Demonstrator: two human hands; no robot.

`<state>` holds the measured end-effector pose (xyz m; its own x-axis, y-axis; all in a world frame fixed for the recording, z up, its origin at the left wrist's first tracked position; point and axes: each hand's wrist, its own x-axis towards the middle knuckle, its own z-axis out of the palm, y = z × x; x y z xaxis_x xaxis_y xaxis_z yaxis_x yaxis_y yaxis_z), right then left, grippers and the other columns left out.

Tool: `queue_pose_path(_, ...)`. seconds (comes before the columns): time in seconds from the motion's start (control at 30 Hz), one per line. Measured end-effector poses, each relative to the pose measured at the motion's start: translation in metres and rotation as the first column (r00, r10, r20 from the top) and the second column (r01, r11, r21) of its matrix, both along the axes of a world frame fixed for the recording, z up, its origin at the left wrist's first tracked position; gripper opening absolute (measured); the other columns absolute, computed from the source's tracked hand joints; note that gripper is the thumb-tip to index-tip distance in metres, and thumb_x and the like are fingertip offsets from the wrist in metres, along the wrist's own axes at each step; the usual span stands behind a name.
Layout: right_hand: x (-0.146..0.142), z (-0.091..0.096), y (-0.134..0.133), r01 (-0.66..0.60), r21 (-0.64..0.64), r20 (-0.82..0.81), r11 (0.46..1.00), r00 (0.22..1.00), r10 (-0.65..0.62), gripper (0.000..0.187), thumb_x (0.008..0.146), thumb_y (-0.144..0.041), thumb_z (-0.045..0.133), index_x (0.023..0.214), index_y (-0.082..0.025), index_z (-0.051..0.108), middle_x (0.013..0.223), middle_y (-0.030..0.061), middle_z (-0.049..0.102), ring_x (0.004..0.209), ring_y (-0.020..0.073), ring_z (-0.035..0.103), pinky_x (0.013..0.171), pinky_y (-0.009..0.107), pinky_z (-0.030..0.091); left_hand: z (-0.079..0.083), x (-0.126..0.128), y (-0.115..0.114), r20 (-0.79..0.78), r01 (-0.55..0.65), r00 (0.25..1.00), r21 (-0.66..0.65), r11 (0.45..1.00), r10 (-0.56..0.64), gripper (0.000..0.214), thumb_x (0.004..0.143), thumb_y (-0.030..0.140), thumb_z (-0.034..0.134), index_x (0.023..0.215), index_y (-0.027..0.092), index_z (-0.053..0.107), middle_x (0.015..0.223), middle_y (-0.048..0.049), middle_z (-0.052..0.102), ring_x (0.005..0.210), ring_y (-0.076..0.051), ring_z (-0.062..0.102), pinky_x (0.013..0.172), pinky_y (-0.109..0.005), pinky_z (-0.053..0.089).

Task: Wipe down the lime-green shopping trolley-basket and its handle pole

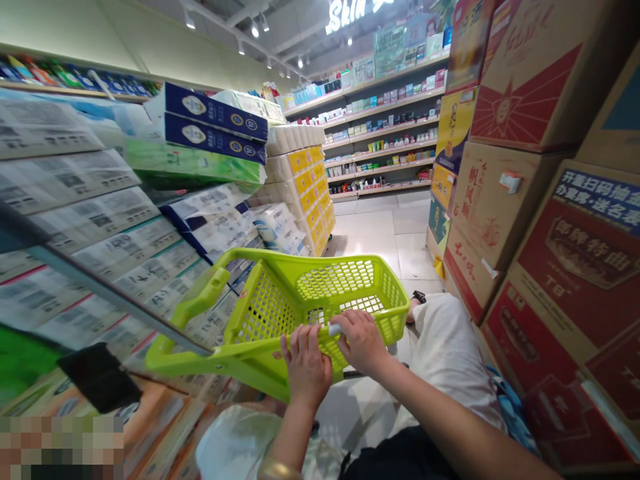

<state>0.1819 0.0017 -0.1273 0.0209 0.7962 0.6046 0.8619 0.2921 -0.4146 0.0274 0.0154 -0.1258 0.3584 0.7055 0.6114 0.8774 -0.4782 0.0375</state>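
Note:
A lime-green plastic shopping basket (pixel 350 280) with a long handle sits in front of me, tilted toward the aisle. My left hand (pixel 306 365) grips the basket's near rim, fingers curled over it. My right hand (pixel 361 341) is closed beside it on the rim, pinching a small white object that I cannot make out. My knees in light trousers (pixel 445 347) show below the basket.
Stacked tissue and paper packs (pixel 150 220) line the left side. Tall stacks of red and brown cardboard boxes (pixel 540 200) stand on the right. A tiled aisle (pixel 385 233) runs ahead to shelves of bottles (pixel 380 133).

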Motion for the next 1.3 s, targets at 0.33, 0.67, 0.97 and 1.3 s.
queue_pose_path(0.33,0.025,-0.002,-0.008,0.195,-0.027,-0.093,0.981,0.976,-0.196,0.030,0.072,-0.008,0.054,0.097,-0.023,0.063,0.092,0.0050,0.061,0.092,0.0231,0.050,0.089,0.036,0.033,0.000,0.007,-0.002,0.028,-0.004,1.000,-0.008,1.000,0.005,0.049,0.072,0.011,0.052,0.121,0.016,0.056,0.118,-0.0127,0.060,0.126,-0.028,0.044,0.118,-0.054,0.010)
queue_pose_path(0.67,0.020,-0.002,-0.008,-0.019,-0.001,0.008,1.000,1.000,0.019,0.031,0.078,-0.011,0.054,0.105,-0.024,0.062,0.097,0.0041,0.062,0.093,0.0211,0.052,0.086,0.032,0.034,0.001,0.001,-0.005,0.013,-0.011,1.000,-0.024,1.000,0.011,0.050,0.072,0.009,0.050,0.121,0.018,0.056,0.118,-0.0113,0.061,0.126,-0.028,0.045,0.119,-0.052,0.010)
queue_pose_path(0.97,0.012,0.003,-0.007,0.145,-0.017,-0.083,0.989,0.986,-0.146,0.027,0.074,-0.009,0.055,0.096,-0.022,0.063,0.091,0.0046,0.061,0.091,0.0224,0.051,0.087,0.035,0.033,0.001,0.007,-0.004,0.025,-0.011,1.000,-0.021,1.000,0.011,0.049,0.072,0.010,0.052,0.121,0.016,0.056,0.118,-0.0126,0.060,0.126,-0.029,0.044,0.119,-0.053,0.009)
queue_pose_path(1.3,0.036,0.000,-0.010,0.042,-0.006,-0.029,0.999,0.999,-0.042,0.024,0.078,-0.013,0.053,0.099,-0.022,0.063,0.094,0.0037,0.062,0.090,0.0208,0.052,0.085,0.032,0.033,0.001,0.002,-0.005,0.015,0.006,1.000,0.000,1.000,-0.006,0.050,0.072,0.008,0.050,0.121,0.016,0.056,0.118,-0.0117,0.061,0.126,-0.027,0.044,0.118,-0.051,0.012)
